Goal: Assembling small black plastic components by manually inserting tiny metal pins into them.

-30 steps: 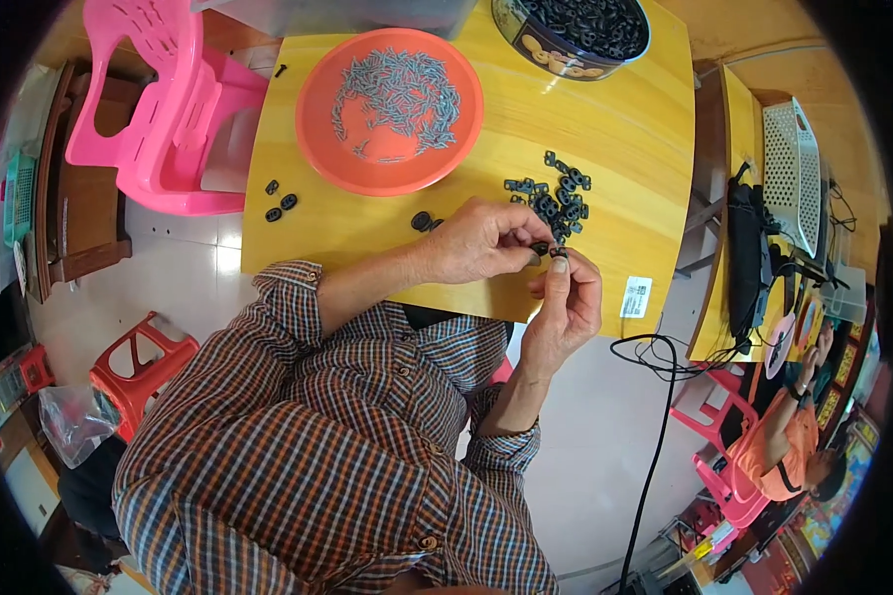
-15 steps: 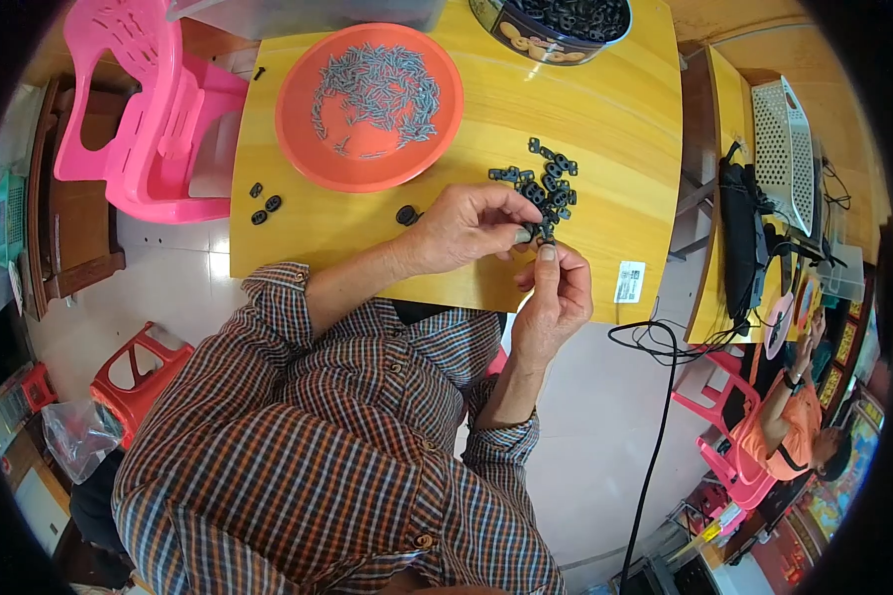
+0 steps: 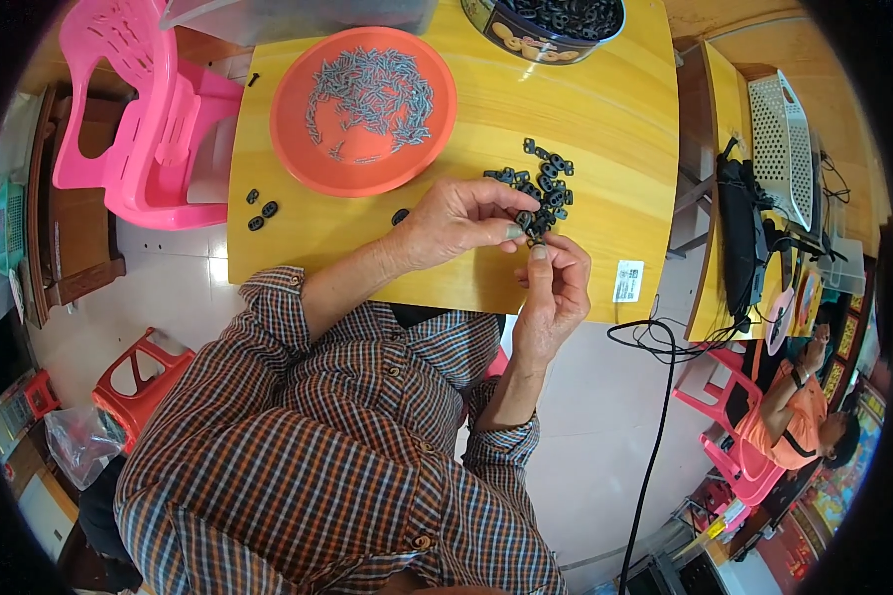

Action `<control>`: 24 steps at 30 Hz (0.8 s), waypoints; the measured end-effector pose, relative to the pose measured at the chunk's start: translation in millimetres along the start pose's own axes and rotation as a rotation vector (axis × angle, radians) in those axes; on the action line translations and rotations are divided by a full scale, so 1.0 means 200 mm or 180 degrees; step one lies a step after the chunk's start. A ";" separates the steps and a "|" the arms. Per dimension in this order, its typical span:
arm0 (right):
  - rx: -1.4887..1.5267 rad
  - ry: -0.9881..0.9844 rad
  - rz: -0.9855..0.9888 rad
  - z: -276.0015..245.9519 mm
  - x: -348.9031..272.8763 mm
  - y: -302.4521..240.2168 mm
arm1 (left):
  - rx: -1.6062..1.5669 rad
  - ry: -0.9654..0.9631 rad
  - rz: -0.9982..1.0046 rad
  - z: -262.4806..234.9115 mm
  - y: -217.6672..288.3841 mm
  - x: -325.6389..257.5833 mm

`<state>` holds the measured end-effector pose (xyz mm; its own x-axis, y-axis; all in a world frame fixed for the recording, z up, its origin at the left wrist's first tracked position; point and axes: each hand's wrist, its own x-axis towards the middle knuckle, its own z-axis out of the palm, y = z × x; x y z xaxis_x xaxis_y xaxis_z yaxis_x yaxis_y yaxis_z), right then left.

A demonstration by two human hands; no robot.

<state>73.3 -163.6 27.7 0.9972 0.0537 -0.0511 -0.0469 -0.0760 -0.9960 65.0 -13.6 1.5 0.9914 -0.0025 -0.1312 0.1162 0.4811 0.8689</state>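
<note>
L hand [image 3: 456, 223] & R hand [image 3: 556, 288] meet fingertip to fingertip at the yellow table [image 3: 585, 129] edge, both pinching 1 small black part [image 3: 527, 222]; its long axis can't be told; black parts pile [image 3: 543, 183] lies just beyond; orange plate [image 3: 364, 109] holds grey pins; tin [image 3: 551, 25] holds more black parts.
</note>
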 end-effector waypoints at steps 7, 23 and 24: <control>0.0236 -0.0051 0.0212 -0.01 -0.01 0.00 | 0.0286 -0.0162 0.0040 -0.01 0.02 0.00; 0.0027 -0.0304 0.0405 -0.02 -0.01 -0.03 | 0.0501 -0.0340 -0.0059 -0.03 0.01 -0.01; 0.0006 -0.0307 0.0410 -0.03 -0.01 -0.03 | 0.0499 -0.0342 -0.0062 -0.03 0.02 -0.01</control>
<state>71.8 -168.3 34.8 0.9728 0.1391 -0.1851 -0.1743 -0.0865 -0.9809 62.4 -6.4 2.2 0.9886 -0.1082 -0.1043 0.1352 0.3376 0.9315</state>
